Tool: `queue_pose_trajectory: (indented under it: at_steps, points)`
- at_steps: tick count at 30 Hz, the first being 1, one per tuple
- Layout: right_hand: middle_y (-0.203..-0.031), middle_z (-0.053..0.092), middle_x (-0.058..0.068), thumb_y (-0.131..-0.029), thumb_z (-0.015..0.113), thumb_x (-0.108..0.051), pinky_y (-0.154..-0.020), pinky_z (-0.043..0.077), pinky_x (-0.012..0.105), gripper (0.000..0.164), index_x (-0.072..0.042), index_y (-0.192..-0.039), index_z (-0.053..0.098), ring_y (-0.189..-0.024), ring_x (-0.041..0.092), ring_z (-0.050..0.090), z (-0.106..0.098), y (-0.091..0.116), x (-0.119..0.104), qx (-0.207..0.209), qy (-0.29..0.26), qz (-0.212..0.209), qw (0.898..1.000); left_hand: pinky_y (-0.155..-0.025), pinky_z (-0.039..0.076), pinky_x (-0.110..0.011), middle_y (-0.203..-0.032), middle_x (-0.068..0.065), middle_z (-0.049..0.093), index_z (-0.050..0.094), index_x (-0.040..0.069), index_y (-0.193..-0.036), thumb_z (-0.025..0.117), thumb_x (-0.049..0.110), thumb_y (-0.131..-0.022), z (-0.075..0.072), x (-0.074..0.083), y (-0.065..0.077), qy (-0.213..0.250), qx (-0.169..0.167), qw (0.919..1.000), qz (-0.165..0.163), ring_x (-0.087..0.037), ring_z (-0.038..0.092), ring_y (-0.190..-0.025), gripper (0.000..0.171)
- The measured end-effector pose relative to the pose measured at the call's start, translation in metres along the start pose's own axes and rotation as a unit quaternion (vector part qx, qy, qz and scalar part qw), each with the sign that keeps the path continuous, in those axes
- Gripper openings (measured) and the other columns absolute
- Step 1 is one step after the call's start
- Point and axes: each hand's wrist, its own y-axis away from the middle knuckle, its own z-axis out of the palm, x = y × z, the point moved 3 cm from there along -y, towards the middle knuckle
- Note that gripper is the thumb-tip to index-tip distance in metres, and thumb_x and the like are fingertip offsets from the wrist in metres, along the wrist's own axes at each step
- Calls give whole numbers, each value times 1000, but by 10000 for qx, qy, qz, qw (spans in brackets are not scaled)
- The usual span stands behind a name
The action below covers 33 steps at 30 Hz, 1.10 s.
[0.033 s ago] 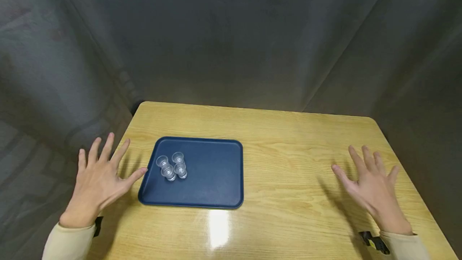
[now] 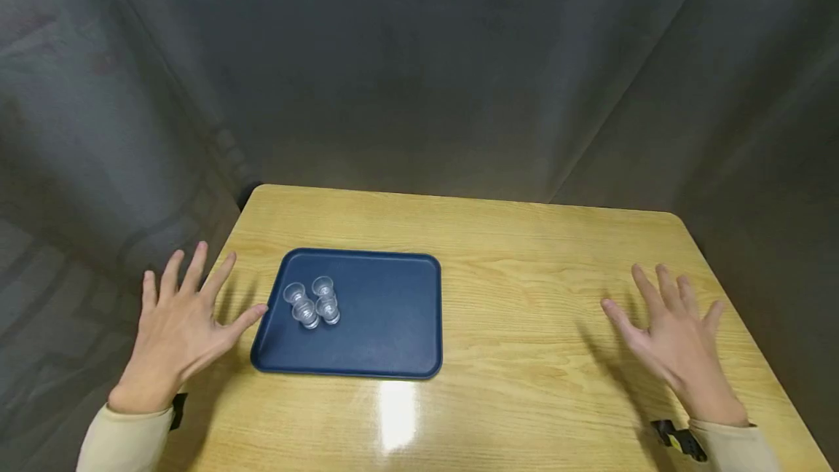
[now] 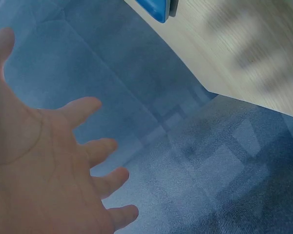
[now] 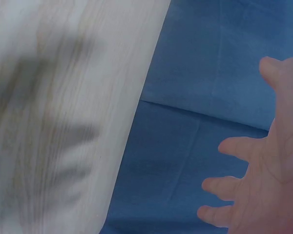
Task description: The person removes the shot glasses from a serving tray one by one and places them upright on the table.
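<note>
Several small clear glasses (image 2: 305, 312) stand close together on the left part of a dark blue tray (image 2: 393, 312). My left hand (image 2: 180, 326) is held at the tray's left side with fingers spread. Its thumb tip overlaps the tray's left rim in the head view. In the left wrist view the palm (image 3: 44, 170) shows with nothing in it. Well to the right of the tray, my right hand (image 2: 678, 344) hovers over the table with fingers spread, casting a shadow. Its palm (image 4: 273, 180) is bare in the right wrist view.
The tray lies on a light wooden table (image 2: 511, 326) with rounded far corners. Dark grey cloth (image 2: 419, 79) hangs behind it and along both sides. A corner of something blue (image 3: 156, 7) shows at the top of the left wrist view.
</note>
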Motion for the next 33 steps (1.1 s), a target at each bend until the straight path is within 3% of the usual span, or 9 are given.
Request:
queue_pose_trajectory:
  at_steps: [9, 15, 21, 27, 30, 33]
  points:
    - [-171, 18, 37, -105, 55, -57, -104, -11, 93, 85, -7, -168, 29, -154, 68, 8, -3, 6, 1, 25, -125, 46, 9999, -119, 3, -82, -173, -27, 24, 44, 13, -162, 67, 72, -89, -1, 4, -3, 71, -67, 9999, 36, -57, 15, -157, 97]
    - [-169, 24, 36, -104, 61, -53, -112, -1, 90, 84, -6, -167, 32, -153, 66, 19, -2, 8, -6, 133, -391, -145, 9990, -120, 3, -81, -174, -26, 24, 43, 13, -163, 65, 68, -94, 6, 7, -3, 276, -81, 9994, 169, -57, 19, -155, 92]
    - [-165, 35, 35, -102, 70, -42, -115, 20, 83, 77, -3, -162, 42, -147, 64, 33, 4, 6, -30, 495, -958, -577, 9925, -117, 14, -83, -169, -30, 32, 47, 11, -160, 63, 50, -103, 17, 9, -10, 817, 95, 9958, 409, -60, 29, -150, 71]
    - [-161, 46, 29, -99, 75, -36, -107, 35, 79, 73, -6, -159, 48, -143, 59, 44, 16, 1, -58, 568, -1369, -832, 9855, -111, 31, -75, -159, -33, 46, 55, 5, -153, 70, 32, -103, 33, 14, -19, 1230, 242, 9901, 624, -60, 43, -140, 60]
    - [-158, 51, 26, -99, 76, -36, -105, 40, 76, 70, -7, -157, 51, -140, 56, 49, 23, -3, -72, 499, -1452, -938, 9837, -108, 35, -72, -154, -34, 51, 57, 1, -150, 69, 27, -103, 44, 15, -20, 1525, 112, 9869, 513, -59, 48, -137, 55]
    - [-157, 54, 23, -101, 74, -37, -107, 42, 74, 66, -10, -157, 52, -141, 52, 51, 32, -8, -87, 385, -1566, -988, 9819, -107, 40, -71, -150, -33, 55, 58, -1, -149, 66, 27, -106, 54, 16, -22, 1787, -239, 9833, 258, -57, 52, -135, 52]
